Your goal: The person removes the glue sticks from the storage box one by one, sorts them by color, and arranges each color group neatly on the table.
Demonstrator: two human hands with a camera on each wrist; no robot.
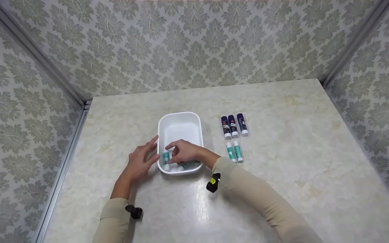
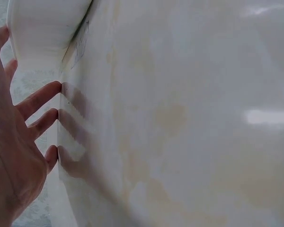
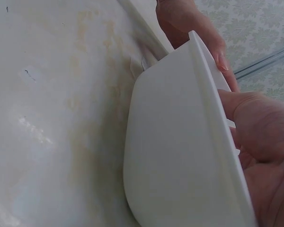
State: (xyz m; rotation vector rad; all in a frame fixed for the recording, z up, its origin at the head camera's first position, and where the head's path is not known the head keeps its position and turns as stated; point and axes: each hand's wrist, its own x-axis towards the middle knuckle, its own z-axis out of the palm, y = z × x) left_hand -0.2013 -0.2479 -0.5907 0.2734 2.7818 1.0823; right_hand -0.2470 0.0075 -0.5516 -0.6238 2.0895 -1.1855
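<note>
A white tray (image 1: 180, 127) stands mid-table with several green-and-white glue sticks in its near end. One glue stick (image 1: 166, 160) lies along the tray's left wall; others are partly hidden under my right hand (image 1: 185, 151). That hand reaches over the right rim, its thumb and index finger spread apart beside the left glue stick. My left hand (image 1: 141, 161) rests at the tray's left side with fingers spread. In the left wrist view, some of its fingertips (image 2: 54, 87) touch the tabletop. The right wrist view shows the tray's outer wall (image 3: 165, 132), which hides the right fingertips.
Right of the tray, three dark glue sticks (image 1: 233, 126) with white ends lie in a row. Nearer me are two green glue sticks (image 1: 237, 152) with white caps. Patterned walls (image 1: 194, 44) border the marbled table (image 1: 289, 162) at the back and sides.
</note>
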